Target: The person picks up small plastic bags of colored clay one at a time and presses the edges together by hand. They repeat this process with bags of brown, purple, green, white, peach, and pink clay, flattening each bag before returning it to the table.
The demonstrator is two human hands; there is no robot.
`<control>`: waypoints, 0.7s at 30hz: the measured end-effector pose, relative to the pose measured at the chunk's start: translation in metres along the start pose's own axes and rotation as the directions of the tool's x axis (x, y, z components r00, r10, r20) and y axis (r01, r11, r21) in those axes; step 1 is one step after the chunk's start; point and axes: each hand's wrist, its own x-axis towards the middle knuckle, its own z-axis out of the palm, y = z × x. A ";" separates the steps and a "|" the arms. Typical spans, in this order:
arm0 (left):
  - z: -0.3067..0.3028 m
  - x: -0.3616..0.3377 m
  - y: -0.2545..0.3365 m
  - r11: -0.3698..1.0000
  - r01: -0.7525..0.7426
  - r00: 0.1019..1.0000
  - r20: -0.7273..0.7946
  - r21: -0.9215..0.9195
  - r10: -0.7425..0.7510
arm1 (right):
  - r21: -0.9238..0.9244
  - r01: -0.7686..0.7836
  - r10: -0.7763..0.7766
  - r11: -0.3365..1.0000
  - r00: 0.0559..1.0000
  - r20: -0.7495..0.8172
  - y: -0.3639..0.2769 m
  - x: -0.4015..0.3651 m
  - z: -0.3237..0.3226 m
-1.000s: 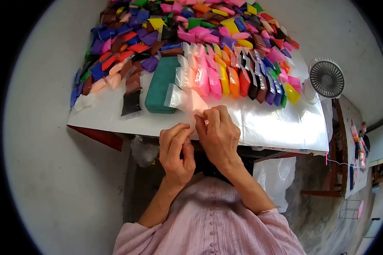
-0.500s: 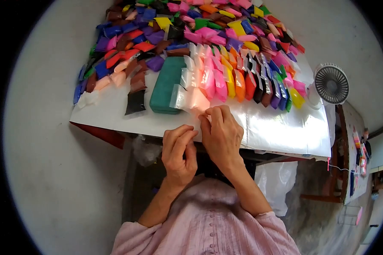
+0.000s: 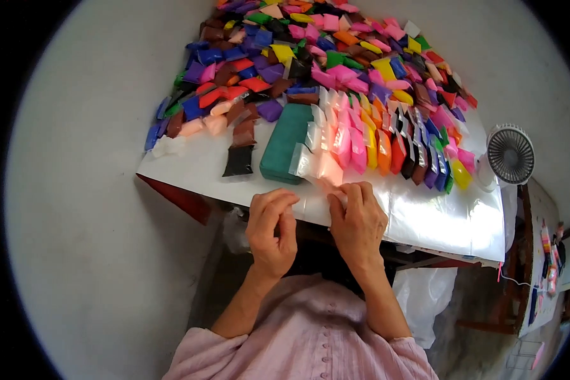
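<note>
A row of small clear plastic packets filled with soft coloured stuff stands in front of me, running from peach through pink, yellow, orange, red and black to purple. My right hand (image 3: 359, 218) has its thumb and fingers closed at the near end of the front peach packet (image 3: 329, 168), seemingly pinching its edge. To its left, my left hand (image 3: 272, 231) is curled, fingertips together, above the table's front edge; what it holds, if anything, is hidden. A green box (image 3: 285, 149) lies against the left side of the row. A black packet (image 3: 239, 161) lies further left.
Behind the row spreads a big heap of mixed coloured packets (image 3: 335, 57). A white fan (image 3: 510, 152) stands at the right end of the white-covered table (image 3: 443, 221). Crumpled white tissue (image 3: 169, 146) lies at left. A white plastic bag (image 3: 424, 294) hangs below the table.
The view has shifted, so the table sits lower and further right. My left hand has drawn a little away from my right, which stays at the peach packet.
</note>
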 end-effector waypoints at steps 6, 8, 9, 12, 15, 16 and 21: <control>-0.017 0.021 -0.014 0.997 0.072 0.997 -0.031 0.005 -0.072 | 0.074 -0.028 0.025 0.997 0.999 0.037 0.006 -0.007 -0.011; -0.020 0.033 -0.020 0.996 0.086 0.996 -0.029 0.018 -0.085 | 0.100 -0.036 0.033 0.994 0.999 0.037 0.010 -0.009 -0.017; -0.021 0.040 -0.024 0.994 0.108 0.994 -0.018 0.023 -0.108 | 0.112 -0.027 0.025 0.993 0.999 0.022 0.013 -0.010 -0.020; -0.020 0.070 -0.025 0.969 0.228 0.972 0.088 -0.093 -0.220 | 0.136 -0.001 0.004 0.991 1.000 -0.019 0.021 -0.011 -0.027; -0.009 0.103 -0.034 0.983 0.159 0.980 0.136 -0.095 -0.146 | 0.157 0.016 -0.010 0.987 0.999 -0.039 0.029 -0.012 -0.028; -0.005 0.115 -0.036 0.987 0.130 0.982 0.150 -0.092 -0.115 | 0.168 0.017 -0.011 0.986 0.999 -0.036 0.031 -0.013 -0.028; 0.025 0.164 -0.071 0.981 0.181 0.936 0.319 -0.067 -0.151 | 0.205 0.016 -0.004 0.979 0.998 -0.058 0.034 -0.014 -0.027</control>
